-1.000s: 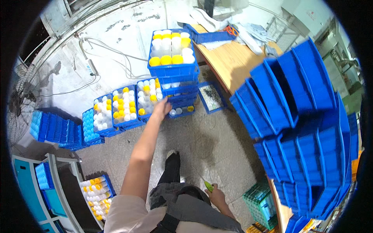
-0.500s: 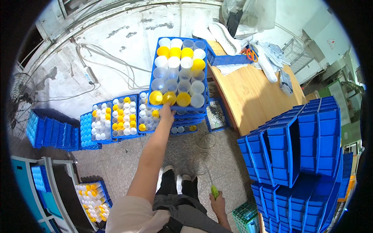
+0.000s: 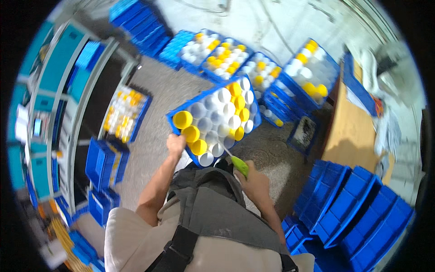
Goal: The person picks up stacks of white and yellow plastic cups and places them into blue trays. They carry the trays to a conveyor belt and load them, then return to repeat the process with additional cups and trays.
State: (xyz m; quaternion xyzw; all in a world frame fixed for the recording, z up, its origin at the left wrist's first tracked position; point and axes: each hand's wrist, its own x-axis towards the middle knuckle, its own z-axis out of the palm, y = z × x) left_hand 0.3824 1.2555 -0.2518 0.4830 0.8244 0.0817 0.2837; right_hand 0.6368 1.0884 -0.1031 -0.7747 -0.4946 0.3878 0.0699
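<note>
A blue tray (image 3: 258, 119) filled with yellow, white and clear cups (image 3: 182, 119) is held tilted in front of my waist. My left hand (image 3: 176, 144) is closed on its near left edge. My right hand (image 3: 254, 182) is wrapped round a tool with a green handle (image 3: 239, 166). The tool's thin shaft reaches over the near side of the tray, and its tip is hard to make out among the cups. Whether my right hand also supports the tray I cannot tell.
Trays of similar cups (image 3: 226, 56) line the wall, beside a stack topped by another cup tray (image 3: 312, 68). A wooden table (image 3: 346, 136) stands at right, with stacked blue bins (image 3: 349, 204) nearer me. At left are a shelf rack (image 3: 86, 97) and a cup tray (image 3: 127, 113).
The cup tray has come away from the stack by the wall toward my body, in my left hand. My right hand has risen with the green-handled tool. The view has turned left.
</note>
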